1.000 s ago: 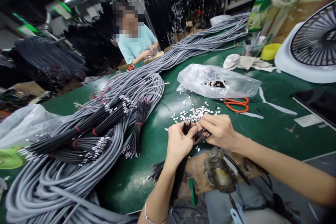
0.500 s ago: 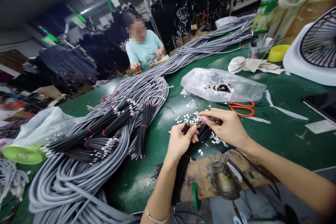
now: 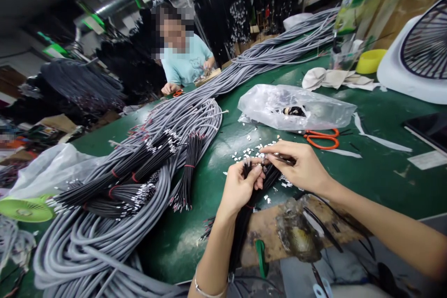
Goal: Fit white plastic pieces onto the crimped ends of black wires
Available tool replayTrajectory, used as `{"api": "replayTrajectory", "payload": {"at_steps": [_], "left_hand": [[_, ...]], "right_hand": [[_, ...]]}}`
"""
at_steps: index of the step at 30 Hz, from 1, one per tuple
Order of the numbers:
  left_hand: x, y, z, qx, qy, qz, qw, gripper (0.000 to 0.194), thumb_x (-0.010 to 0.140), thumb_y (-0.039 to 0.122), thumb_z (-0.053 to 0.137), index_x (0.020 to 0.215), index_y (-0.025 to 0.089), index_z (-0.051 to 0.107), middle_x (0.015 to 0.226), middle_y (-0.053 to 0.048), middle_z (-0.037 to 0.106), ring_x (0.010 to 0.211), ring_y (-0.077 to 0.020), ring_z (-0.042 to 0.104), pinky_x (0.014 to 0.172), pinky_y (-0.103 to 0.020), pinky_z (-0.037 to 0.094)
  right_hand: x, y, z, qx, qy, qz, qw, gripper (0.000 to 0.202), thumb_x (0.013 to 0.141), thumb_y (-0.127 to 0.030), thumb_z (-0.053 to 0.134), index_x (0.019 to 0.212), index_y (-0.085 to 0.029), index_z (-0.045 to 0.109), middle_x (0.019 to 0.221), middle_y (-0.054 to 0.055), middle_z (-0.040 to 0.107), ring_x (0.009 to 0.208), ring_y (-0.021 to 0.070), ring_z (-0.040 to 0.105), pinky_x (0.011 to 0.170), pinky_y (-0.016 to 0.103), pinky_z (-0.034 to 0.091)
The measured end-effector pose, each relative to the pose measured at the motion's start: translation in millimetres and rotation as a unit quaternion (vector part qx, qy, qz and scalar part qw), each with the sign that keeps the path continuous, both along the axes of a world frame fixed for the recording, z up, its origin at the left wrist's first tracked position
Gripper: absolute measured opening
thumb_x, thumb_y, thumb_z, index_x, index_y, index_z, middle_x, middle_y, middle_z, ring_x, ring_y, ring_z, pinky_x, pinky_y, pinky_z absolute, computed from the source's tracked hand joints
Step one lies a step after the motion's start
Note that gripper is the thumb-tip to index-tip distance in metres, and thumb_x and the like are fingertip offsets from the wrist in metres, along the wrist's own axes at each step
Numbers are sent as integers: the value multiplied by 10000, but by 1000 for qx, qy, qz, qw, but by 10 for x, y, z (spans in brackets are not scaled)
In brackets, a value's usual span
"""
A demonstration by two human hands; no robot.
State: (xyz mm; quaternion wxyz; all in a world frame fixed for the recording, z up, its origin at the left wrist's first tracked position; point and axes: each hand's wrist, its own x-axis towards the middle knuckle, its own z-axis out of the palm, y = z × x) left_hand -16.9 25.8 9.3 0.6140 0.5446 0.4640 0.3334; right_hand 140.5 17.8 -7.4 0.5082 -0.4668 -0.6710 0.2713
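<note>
Gripping black wires [image 3: 247, 166], the left hand [image 3: 240, 187] sits by the right hand [image 3: 303, 162], whose fingers [image 3: 282, 147] pinch a thin dark thing [image 3: 288, 159]; shiny bits [image 3: 248, 151] lie just past the fingers.

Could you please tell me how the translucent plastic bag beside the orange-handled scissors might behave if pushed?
The bag would probably crumple, as it looks thin and wrinkled. It seems unlikely to roll, lying slumped and low on the green table.
</note>
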Motion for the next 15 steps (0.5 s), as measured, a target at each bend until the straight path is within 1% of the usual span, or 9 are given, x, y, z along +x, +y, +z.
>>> {"api": "replayTrajectory", "payload": {"at_steps": [3,6,8,9,11,13,15], "left_hand": [[-14,-10,-12,19,48,-6,999,210,779,284,579,851,97,641,577,-2,560,462,-79,491,481,-192,401],[-51,-1,-20,75,167,39,982,210,775,287,582,856,122,683,700,-45,656,611,-138,581,606,-230,447],[-79,16,-16,108,221,64,967,207,765,299,593,840,138,700,774,-50,684,696,-162,603,655,-234,448],[-90,25,-12,105,225,64,966,202,762,296,594,826,136,699,767,-48,686,696,-162,608,655,-231,450],[-104,38,-4,64,200,53,976,187,760,275,590,813,122,684,712,-42,677,645,-150,617,622,-222,460],[-107,40,-1,22,172,45,984,177,759,267,587,795,112,662,662,-41,663,596,-144,623,579,-214,467],[-104,31,-5,12,169,41,985,186,756,291,592,752,114,648,642,-47,661,588,-151,629,550,-210,464]], "right_hand": [[5,27,-39,5,-38,16,999,180,748,-104,587,884,-172,684,834,46,655,743,153,606,651,253,464],[22,86,-131,-21,-131,1,991,95,741,-142,628,783,-198,692,743,21,630,679,148,588,603,243,429],[35,128,-195,-41,-173,-9,984,64,718,-164,656,706,-214,694,676,11,620,625,155,579,559,247,404],[40,143,-218,-46,-180,-13,983,64,702,-165,667,675,-218,693,654,9,619,606,160,576,543,250,395],[41,156,-233,-50,-180,-26,982,84,686,-137,658,677,-213,694,662,16,631,607,169,579,544,255,398],[29,142,-211,-46,-156,-42,986,138,706,-105,614,761,-195,702,718,32,648,644,170,585,579,261,420],[10,111,-172,-36,-102,-35,994,194,745,-106,572,871,-178,700,770,45,655,670,161,588,609,263,437]]}}
